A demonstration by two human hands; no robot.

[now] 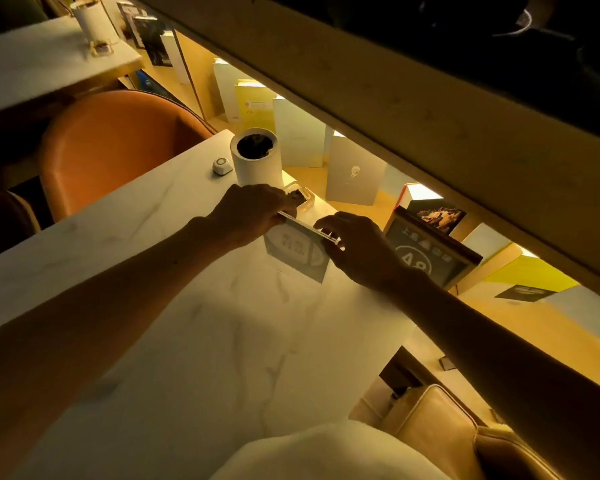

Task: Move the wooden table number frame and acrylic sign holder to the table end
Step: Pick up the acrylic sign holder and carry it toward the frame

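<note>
Nearest the camera lies the bare marble table (222,341), pale and veined; both forearms reach across it toward the far end. The right hand (357,251) sits at the right top corner of the acrylic sign holder (297,252), fingers curled and thumb tip pressed to the upper edge in a light pinch; the left hand (250,211) closes over the left top corner, fingers wrapped round the edge. The holder stands near the far end of the table, leaning slightly, a printed card visible through it; whether its base rests fully on the marble I cannot tell. Just right of the right hand, the wooden table number frame (426,251) stands at the table's edge, showing a circled number; no hand touches it.

By my judgement the acrylic is light, stiff and slick, and may scratch or crack if dropped; a hold at both top corners, or lower by the sides, suits it best. The frame looks heavier and rigid; its wooden border gives a surer grip.

Further on stand a small round white gadget (222,165) and a white cylindrical pot (255,161); beyond them books line a lit shelf (354,174).
</note>
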